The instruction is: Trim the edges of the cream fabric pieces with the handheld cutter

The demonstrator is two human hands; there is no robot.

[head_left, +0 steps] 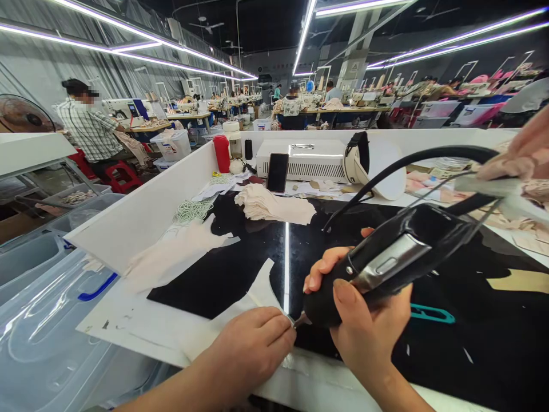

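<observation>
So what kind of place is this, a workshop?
Most likely a garment factory. Rows of sewing stations run far back under strip lights, cut fabric pieces lie stacked on the bench, and the right hand grips a corded black hand tool.

Glossy black tabletop, matt black plastic tool

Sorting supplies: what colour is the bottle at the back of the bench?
Red: the bottle shows best in the head view.
</observation>
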